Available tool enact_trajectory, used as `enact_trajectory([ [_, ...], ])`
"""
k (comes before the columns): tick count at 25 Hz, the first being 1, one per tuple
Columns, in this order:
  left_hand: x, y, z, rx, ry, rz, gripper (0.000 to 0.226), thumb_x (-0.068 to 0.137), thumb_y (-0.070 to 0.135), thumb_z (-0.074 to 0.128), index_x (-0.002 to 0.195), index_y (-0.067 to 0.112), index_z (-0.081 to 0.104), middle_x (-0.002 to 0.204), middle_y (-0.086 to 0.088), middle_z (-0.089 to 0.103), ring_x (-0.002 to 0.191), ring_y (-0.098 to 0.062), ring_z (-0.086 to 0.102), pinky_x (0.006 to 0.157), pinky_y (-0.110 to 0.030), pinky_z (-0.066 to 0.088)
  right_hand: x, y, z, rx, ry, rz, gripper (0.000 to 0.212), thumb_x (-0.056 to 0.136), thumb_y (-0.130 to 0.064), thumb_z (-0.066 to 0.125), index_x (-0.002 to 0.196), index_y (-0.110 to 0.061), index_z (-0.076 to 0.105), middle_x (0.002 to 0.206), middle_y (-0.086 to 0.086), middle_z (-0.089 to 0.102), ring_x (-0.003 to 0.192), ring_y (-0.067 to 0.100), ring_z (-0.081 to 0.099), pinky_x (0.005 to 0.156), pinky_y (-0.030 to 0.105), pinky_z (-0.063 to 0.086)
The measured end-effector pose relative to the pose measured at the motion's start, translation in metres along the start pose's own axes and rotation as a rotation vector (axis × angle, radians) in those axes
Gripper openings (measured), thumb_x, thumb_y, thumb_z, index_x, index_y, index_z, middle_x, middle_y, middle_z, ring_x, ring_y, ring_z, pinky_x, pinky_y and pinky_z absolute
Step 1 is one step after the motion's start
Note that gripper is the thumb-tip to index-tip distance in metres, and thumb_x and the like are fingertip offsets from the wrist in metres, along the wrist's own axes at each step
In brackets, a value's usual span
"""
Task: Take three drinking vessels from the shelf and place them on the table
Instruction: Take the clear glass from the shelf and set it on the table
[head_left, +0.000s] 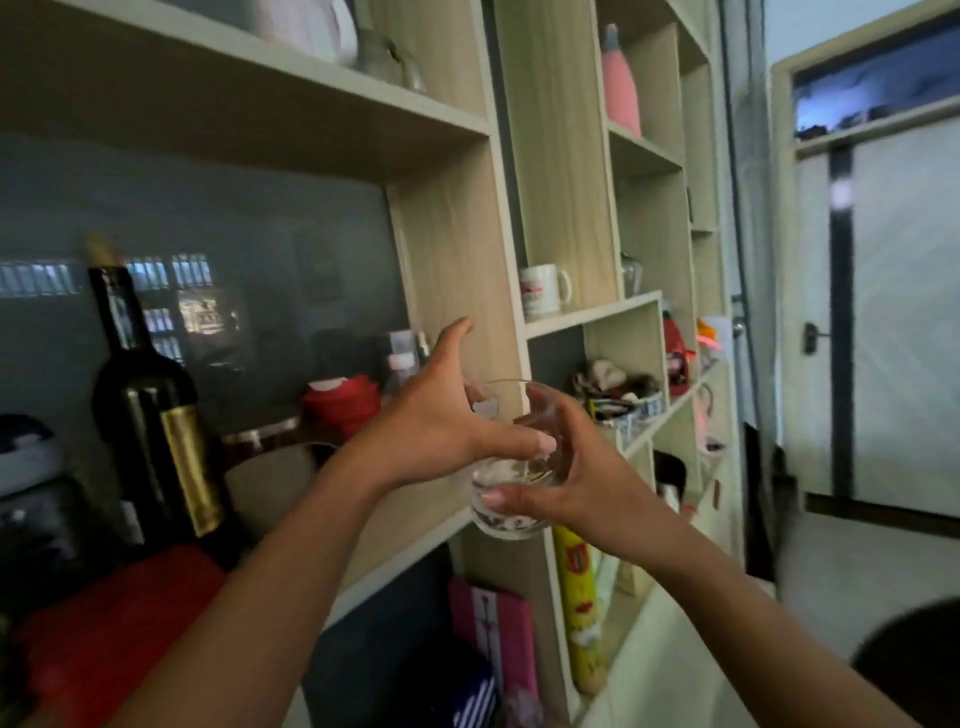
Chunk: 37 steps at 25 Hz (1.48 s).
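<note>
A clear glass tumbler (506, 512) hangs in the air in front of the wooden shelf unit (457, 249), held by both hands. My right hand (576, 467) wraps its right side, thumb across the front. My left hand (441, 415) grips its left rim with the thumb over the glass and the fingers spread upward. A white mug (543, 291) with red print stands in a shelf compartment above and to the right. A glass jug (631, 275) shows partly beside it. No table is in view.
A dark wine bottle (150, 410) with a gold label stands on the left shelf, next to a red container (343, 405). A pink bottle (621, 88) sits high up. Bowls and trinkets (618, 395) fill the right compartments. A door (883, 312) is at the far right.
</note>
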<state>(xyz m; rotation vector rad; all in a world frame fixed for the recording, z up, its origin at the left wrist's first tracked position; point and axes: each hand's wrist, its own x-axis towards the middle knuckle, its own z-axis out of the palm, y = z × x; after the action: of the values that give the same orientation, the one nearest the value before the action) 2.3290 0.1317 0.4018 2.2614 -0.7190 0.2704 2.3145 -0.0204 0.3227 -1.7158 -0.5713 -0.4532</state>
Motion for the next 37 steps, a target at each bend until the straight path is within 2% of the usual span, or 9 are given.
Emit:
enact_trajectory([
  [4,-0.010,-0.004,0.051,-0.070,-0.113,0.036,0.125,0.054,0.040,0.087,0.145,0.045,0.002,0.129,-0.006,0.053,0.102,-0.010,0.053,0.079,-0.022,0.044,-0.050,0.024,-0.012,0.005,0.122,0.087,0.077,0.060,-0.013,0.085,0.116,-0.042,0.040,0.102,-0.024,0.064,0.098,-0.001,0.064,0.078,0.018,0.053],
  [9,-0.030,-0.015,0.139,-0.198,-0.275,0.117,0.121,0.050,0.042,0.087,0.140,0.054,0.006,0.134,0.003,0.047,0.117,-0.012,0.054,0.089,-0.030,0.051,-0.127,0.056,-0.033,-0.067,0.299,0.228,0.080,0.060,0.011,0.080,0.120,-0.026,0.043,0.103,-0.017,0.068,0.097,0.002,0.066,0.077,0.016,0.053],
  [13,-0.051,-0.016,0.216,-0.279,-0.397,0.113,0.121,0.047,0.050,0.084,0.138,0.057,0.005,0.138,0.006,0.042,0.121,-0.014,0.051,0.097,-0.040,0.051,-0.194,0.076,-0.057,-0.089,0.392,0.368,0.087,0.059,0.003,0.083,0.128,-0.023,0.037,0.113,-0.012,0.059,0.106,0.000,0.061,0.084,0.019,0.054],
  [17,-0.077,-0.012,0.297,-0.349,-0.525,0.067,0.122,0.052,0.042,0.087,0.147,0.035,0.011,0.141,0.008,0.038,0.130,-0.011,0.040,0.108,-0.039,0.041,-0.265,0.105,-0.089,-0.102,0.464,0.517,0.090,0.061,0.000,0.083,0.133,-0.016,0.031,0.118,-0.011,0.054,0.107,-0.003,0.060,0.079,0.011,0.051],
  [21,-0.103,-0.035,0.358,-0.230,-0.727,-0.066,0.118,0.048,0.065,0.077,0.146,0.037,0.016,0.147,0.005,0.039,0.131,-0.009,0.038,0.103,-0.030,0.038,-0.335,0.150,-0.121,-0.126,0.576,0.652,0.091,0.061,-0.001,0.083,0.129,-0.025,0.028,0.119,-0.014,0.049,0.107,-0.011,0.055,0.078,0.007,0.050],
  [27,-0.136,-0.054,0.423,0.190,-0.860,-0.005,0.081,0.079,0.054,0.063,0.145,0.032,0.022,0.146,0.006,0.038,0.127,-0.012,0.043,0.097,-0.025,0.040,-0.420,0.230,-0.157,-0.267,0.702,0.785,0.092,0.060,-0.009,0.085,0.126,-0.028,0.025,0.121,-0.014,0.043,0.112,0.000,0.051,0.080,0.007,0.049],
  [30,-0.145,-0.062,0.448,0.293,-0.895,-0.034,0.075,0.083,0.053,0.059,0.146,0.030,0.024,0.145,0.005,0.039,0.126,-0.013,0.044,0.097,-0.026,0.039,-0.447,0.268,-0.168,-0.330,0.729,0.807,0.093,0.059,-0.013,0.086,0.128,-0.027,0.025,0.127,-0.001,0.042,0.116,0.008,0.050,0.085,0.016,0.049],
  [33,-0.153,-0.070,0.462,0.340,-0.924,-0.074,0.073,0.085,0.053,0.055,0.146,0.028,0.024,0.145,0.004,0.039,0.127,-0.015,0.043,0.098,-0.027,0.039,-0.464,0.296,-0.174,-0.350,0.765,0.828,0.091,0.060,-0.013,0.085,0.125,-0.033,0.025,0.129,-0.001,0.038,0.118,0.011,0.046,0.088,0.019,0.046],
  [37,-0.159,-0.078,0.470,0.384,-0.941,-0.120,0.068,0.087,0.054,0.051,0.145,0.028,0.025,0.143,0.003,0.041,0.127,-0.016,0.043,0.099,-0.029,0.039,-0.478,0.319,-0.174,-0.363,0.772,0.856,0.093,0.061,-0.012,0.085,0.132,-0.018,0.025,0.128,-0.005,0.035,0.119,0.010,0.043,0.092,0.016,0.041],
])
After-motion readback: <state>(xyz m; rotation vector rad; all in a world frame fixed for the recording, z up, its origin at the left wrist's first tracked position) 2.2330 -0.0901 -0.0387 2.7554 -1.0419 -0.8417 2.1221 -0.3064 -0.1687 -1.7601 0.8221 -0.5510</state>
